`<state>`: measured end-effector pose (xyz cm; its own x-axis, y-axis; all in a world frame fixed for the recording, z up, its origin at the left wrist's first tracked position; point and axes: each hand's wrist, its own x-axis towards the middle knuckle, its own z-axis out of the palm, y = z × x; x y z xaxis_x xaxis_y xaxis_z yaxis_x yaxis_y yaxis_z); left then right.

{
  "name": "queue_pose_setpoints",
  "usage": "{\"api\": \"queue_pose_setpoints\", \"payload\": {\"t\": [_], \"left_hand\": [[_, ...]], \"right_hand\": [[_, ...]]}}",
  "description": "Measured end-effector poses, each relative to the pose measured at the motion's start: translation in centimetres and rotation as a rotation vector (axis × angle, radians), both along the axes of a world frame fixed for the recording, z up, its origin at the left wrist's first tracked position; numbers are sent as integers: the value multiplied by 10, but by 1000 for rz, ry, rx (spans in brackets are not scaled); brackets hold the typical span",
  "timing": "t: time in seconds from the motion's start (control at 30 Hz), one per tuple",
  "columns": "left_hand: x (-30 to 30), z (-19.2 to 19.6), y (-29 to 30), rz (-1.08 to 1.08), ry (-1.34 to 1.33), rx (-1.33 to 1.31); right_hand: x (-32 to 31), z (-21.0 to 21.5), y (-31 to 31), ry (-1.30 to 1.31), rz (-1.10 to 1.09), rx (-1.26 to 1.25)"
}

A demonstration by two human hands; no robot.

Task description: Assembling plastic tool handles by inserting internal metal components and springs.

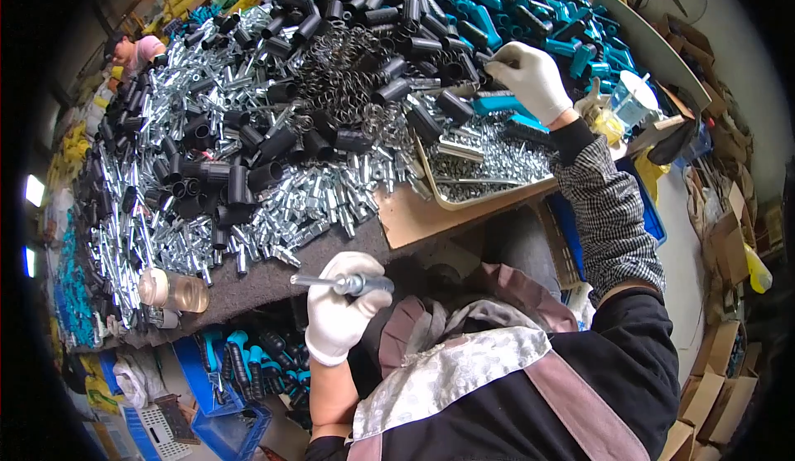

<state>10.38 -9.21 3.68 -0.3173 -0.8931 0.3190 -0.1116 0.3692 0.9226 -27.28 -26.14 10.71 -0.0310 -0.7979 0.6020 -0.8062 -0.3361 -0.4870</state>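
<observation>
Metal shaft part (361,284), one, gripped in left hand (338,316)

Left hand, white-gloved: fingers closed around the part, its narrow tip projecting left past them, its thicker grey end to their right. Right hand (530,82), white-gloved: fingers bent together above the heap; whether they gripped anything could not be told. Left of these: coil springs (335,76). Beyond them: teal housings (480,20). Nearer the person: tray (497,196) of small metal pieces. Left of the left fingers: clear jar (189,293), on the surface (273,280).
</observation>
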Motion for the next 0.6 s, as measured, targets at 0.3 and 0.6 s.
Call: {"api": "queue_pose_setpoints", "payload": {"t": [0.3, 0.6], "left_hand": [[-1, 8, -4, 107, 113, 47], [9, -8, 11, 509, 307, 6]], "right_hand": [[83, -32, 141, -951, 417, 633], [130, -112, 193, -1423, 381, 837]]}}
